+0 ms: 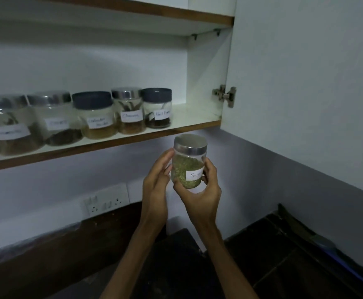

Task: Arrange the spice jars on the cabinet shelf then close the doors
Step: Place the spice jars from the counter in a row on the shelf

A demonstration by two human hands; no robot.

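White walls and a white cabinet shelf [189, 117] with a brown wood edge fill the dim room. Five labelled jars [94, 115] stand in a row on the shelf — its right end is bare. Below it, near the middle, the right hand [200, 190] grips a fennel jar [188, 162] from underneath, and the left hand [156, 180] touches its side with straight fingers. An open door [305, 83] hangs right — a wall socket [107, 201] sits low left.

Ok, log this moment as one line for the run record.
stage: carrying | held: fennel jar, both hands | left hand on its side | right hand grips base | shelf: free spot right of black pepper jar | door: open
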